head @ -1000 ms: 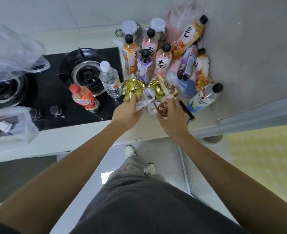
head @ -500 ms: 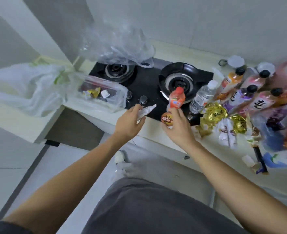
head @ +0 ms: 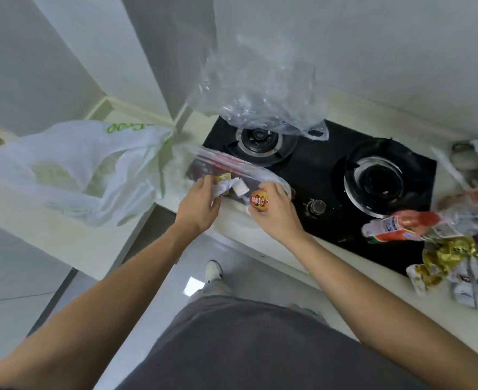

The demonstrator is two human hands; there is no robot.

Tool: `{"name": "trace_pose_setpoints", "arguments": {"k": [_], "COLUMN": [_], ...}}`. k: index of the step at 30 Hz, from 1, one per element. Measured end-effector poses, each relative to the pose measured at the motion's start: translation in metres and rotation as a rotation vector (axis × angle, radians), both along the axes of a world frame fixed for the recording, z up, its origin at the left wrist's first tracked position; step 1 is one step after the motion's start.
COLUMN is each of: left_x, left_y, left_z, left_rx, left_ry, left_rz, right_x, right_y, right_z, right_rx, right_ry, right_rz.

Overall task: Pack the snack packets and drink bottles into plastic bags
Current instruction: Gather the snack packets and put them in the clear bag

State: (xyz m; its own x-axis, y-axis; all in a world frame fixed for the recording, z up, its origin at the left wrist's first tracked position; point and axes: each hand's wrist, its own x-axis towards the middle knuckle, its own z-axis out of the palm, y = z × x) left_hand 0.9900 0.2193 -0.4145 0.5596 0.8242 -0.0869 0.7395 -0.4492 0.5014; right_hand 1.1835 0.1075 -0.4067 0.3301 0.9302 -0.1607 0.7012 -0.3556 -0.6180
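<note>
Clear plastic bag (head: 226, 170) lies on its side at the bench (head: 330, 263) edge, just left of the black hob (head: 325, 175), mouth facing the person, so items can go in without lifting it. A few small packets already show through its film. Left hand (head: 198, 204) pinches a white crumpled packet (head: 223, 190) at the bag's mouth, fingers curled round it; likely about to push it inside. Right hand (head: 277, 215) grips a small round orange-labelled snack (head: 259, 201), held just beside the mouth, probably queued as the next item in. Whether either hand also holds the bag's rim open cannot be told.

Remaining stock sits well apart at the right: a red-labelled bottle (head: 401, 225), blurred, and gold-wrapped snack packets (head: 451, 254) on the bench. Second clear bag (head: 260, 102) is draped over the rear-left burner; a white bag (head: 71, 170) lies on the lower ledge at left. Judgement: packing is early, most goods unbagged.
</note>
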Motion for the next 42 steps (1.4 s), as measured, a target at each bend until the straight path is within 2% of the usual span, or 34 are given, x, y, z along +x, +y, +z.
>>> {"name": "trace_pose_setpoints", "arguments": {"k": [4,7,13,20,26,34,42], "left_x": [-0.001,0.000,0.002,0.011,0.026,0.068,0.133], "left_y": [0.050,0.077,0.103,0.104,0.090,0.042,-0.073], "left_z": [-0.010,-0.020,-0.031,-0.024,-0.008,0.009,0.033], "left_rx": [0.011,0.021,-0.065,0.027,0.157,0.260,0.348], "left_ry": [0.053,0.106,0.238,0.217,0.145,0.105,0.194], "left_rz": [-0.089,-0.168,-0.222,-0.268,-0.326,-0.513,-0.645], "right_x": [-0.016,-0.022,-0.022,-0.016,-0.016,0.001,0.046], "right_y": [0.039,0.057,0.073,0.079,0.071,-0.002,-0.150], "right_z": [-0.018,-0.027,-0.035,-0.036,-0.020,0.002,0.006], "right_rx": [-0.107,-0.151,-0.203,-0.242,-0.119,0.007,-0.030], "right_ry": [-0.053,-0.108,-0.143,-0.275,-0.327,-0.348,-0.394], "right_rz": [-0.066,-0.034,-0.067,-0.068,-0.094,-0.225,-0.351]}}
